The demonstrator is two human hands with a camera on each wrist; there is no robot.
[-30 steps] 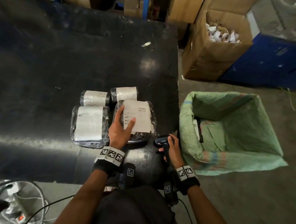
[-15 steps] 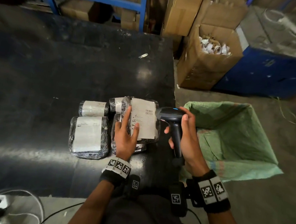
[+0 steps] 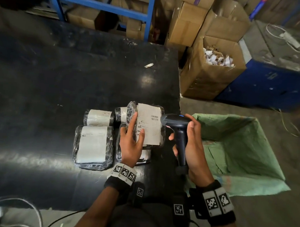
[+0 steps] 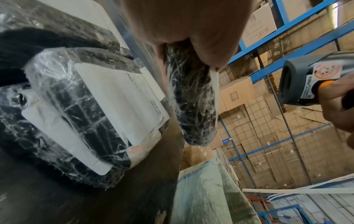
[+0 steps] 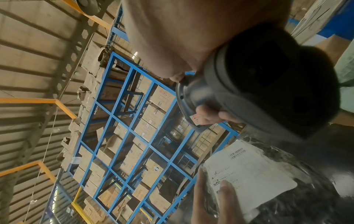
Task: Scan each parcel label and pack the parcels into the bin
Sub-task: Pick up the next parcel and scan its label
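Observation:
My left hand (image 3: 132, 140) grips a black plastic-wrapped parcel (image 3: 149, 124) and holds it tilted up above the table, white label facing me. My right hand (image 3: 191, 147) grips a black handheld scanner (image 3: 177, 122), whose head points at the label's barcode from the right. In the left wrist view the held parcel (image 4: 193, 98) is seen edge-on, with the scanner (image 4: 310, 80) at right. In the right wrist view the label (image 5: 247, 174) lies under the scanner (image 5: 258, 84). Another parcel (image 3: 145, 155) lies beneath the held one. Three more parcels (image 3: 93, 145) lie on the black table (image 3: 60, 81).
A green woven sack bin (image 3: 240, 150) stands open on the floor right of the table. Behind it are an open cardboard box (image 3: 211, 69) of paper scraps, stacked cartons and blue shelving (image 3: 99, 3). Cables (image 3: 25, 214) lie near the table's front edge.
My left hand has lifted the parcel off the stack and tilted it up. My right hand has raised the scanner from the table edge and brought it to the label.

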